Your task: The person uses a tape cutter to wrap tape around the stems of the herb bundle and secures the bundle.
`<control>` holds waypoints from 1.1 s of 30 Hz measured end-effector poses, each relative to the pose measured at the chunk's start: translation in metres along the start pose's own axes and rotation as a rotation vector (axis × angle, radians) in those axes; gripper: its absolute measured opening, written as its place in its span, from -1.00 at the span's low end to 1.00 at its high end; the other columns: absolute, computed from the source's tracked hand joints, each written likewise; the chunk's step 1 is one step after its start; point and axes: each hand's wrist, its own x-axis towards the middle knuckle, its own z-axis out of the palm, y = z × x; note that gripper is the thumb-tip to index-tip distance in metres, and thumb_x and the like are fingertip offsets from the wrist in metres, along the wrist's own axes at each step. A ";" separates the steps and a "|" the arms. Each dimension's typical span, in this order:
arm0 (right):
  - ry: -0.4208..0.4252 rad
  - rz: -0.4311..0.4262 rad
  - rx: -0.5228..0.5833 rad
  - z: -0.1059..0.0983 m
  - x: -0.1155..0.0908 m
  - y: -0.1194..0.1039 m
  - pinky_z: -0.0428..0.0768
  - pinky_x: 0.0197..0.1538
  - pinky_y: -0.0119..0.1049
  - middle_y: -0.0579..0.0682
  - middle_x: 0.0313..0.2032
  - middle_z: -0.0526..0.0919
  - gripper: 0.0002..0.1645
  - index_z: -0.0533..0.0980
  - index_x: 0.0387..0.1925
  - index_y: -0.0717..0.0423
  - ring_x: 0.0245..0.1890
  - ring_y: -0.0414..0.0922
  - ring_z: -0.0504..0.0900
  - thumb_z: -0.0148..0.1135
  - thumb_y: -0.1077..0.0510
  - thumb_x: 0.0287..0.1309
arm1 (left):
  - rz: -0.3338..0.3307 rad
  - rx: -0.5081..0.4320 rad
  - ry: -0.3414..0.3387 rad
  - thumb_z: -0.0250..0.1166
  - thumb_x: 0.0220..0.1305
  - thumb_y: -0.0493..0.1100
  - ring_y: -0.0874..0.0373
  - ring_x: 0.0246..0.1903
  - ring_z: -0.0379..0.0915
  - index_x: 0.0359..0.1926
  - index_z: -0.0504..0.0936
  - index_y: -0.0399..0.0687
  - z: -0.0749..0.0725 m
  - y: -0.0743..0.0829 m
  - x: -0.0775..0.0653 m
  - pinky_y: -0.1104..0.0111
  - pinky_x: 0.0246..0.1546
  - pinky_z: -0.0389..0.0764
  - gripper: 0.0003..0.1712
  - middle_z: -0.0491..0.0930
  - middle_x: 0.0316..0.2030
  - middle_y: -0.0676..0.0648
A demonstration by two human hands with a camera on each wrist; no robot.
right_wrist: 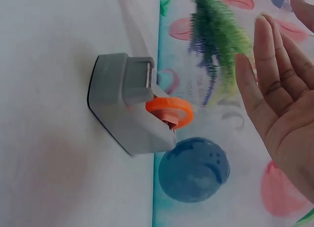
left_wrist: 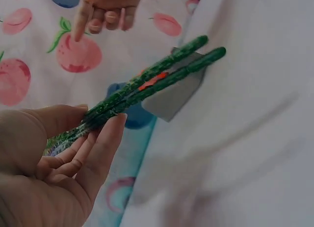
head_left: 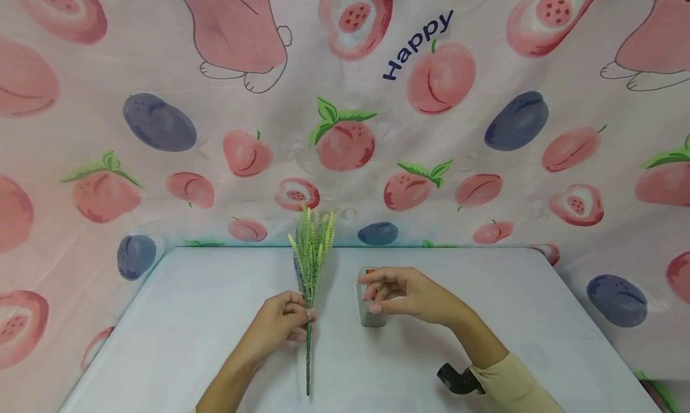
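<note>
A bunch of artificial lavender-like flowers (head_left: pixel 311 245), yellow-green and purple, is held upright by my left hand (head_left: pixel 277 323). Thumb and fingers pinch it where the spikes meet the green stems. Two stem ends (left_wrist: pixel 186 57) stick out past the fingertips in the left wrist view. To the right stands a grey tape dispenser (head_left: pixel 372 320), with an orange ring (right_wrist: pixel 169 110) showing in the right wrist view. Over the dispenser hovers my right hand (head_left: pixel 417 296), its fingers loosely bent and nothing in them. From the right wrist view, hand and dispenser are apart.
A white table (head_left: pixel 178 317) carries these things. Behind and around it hangs a pink cloth (head_left: pixel 291 108) printed with fruit. A black curved object (head_left: pixel 457 379) sits by the right sleeve (head_left: pixel 517 386).
</note>
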 end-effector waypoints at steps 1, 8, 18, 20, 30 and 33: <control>-0.014 0.006 0.009 0.000 0.000 0.000 0.67 -0.02 -0.24 0.13 -0.03 0.66 -0.47 0.54 0.27 -0.05 -0.09 0.01 0.67 0.40 0.16 0.28 | 0.012 -0.005 -0.009 0.25 0.44 -0.20 -0.19 -0.14 0.69 0.02 0.47 -0.40 0.000 0.004 0.001 0.17 -0.21 0.76 -0.68 0.70 -0.12 -0.28; -0.166 0.016 0.019 0.001 0.001 0.001 0.65 0.12 -0.15 0.22 0.05 0.63 -0.47 0.53 0.28 -0.06 -0.04 0.04 0.69 0.39 0.16 0.29 | 0.074 -0.050 -0.081 0.36 0.38 -0.11 -0.12 -0.11 0.71 0.02 0.46 -0.37 0.007 0.028 0.001 0.17 -0.19 0.76 -0.57 0.60 -0.16 -0.17; -0.294 0.053 -0.026 0.017 -0.001 -0.002 0.64 0.14 -0.11 -0.02 0.03 0.70 -0.48 0.56 0.23 -0.18 0.03 0.03 0.68 0.43 0.13 0.25 | 0.150 -0.035 -0.162 0.34 0.40 -0.10 -0.09 -0.06 0.64 0.09 0.47 -0.35 0.023 0.048 -0.001 0.12 -0.14 0.74 -0.55 0.57 -0.11 -0.17; -0.308 0.042 -0.045 0.020 -0.002 -0.004 0.63 0.17 -0.11 0.00 0.03 0.69 -0.48 0.57 0.22 -0.18 0.03 0.04 0.68 0.44 0.11 0.24 | 0.160 -0.025 -0.169 0.34 0.40 -0.09 -0.03 -0.08 0.64 0.09 0.47 -0.35 0.026 0.050 -0.001 0.13 -0.13 0.73 -0.55 0.57 -0.11 -0.17; -0.391 -0.128 -0.165 0.026 -0.006 -0.005 0.65 0.13 -0.25 -0.12 0.02 0.68 -0.46 0.54 0.28 -0.10 0.01 -0.21 0.67 0.41 0.07 0.28 | 0.130 -0.106 -0.273 0.32 0.42 -0.15 -0.06 -0.09 0.65 0.04 0.47 -0.30 0.034 0.049 0.000 0.06 -0.06 0.71 -0.65 0.59 -0.13 -0.15; -0.407 -0.142 -0.187 0.027 -0.008 -0.006 0.66 0.12 -0.23 -0.13 0.02 0.68 -0.45 0.53 0.29 -0.11 0.01 -0.27 0.65 0.40 0.09 0.29 | 0.103 -0.125 -0.296 0.32 0.42 -0.16 -0.07 -0.11 0.66 0.03 0.46 -0.28 0.038 0.048 -0.001 0.05 -0.11 0.73 -0.67 0.59 -0.15 -0.15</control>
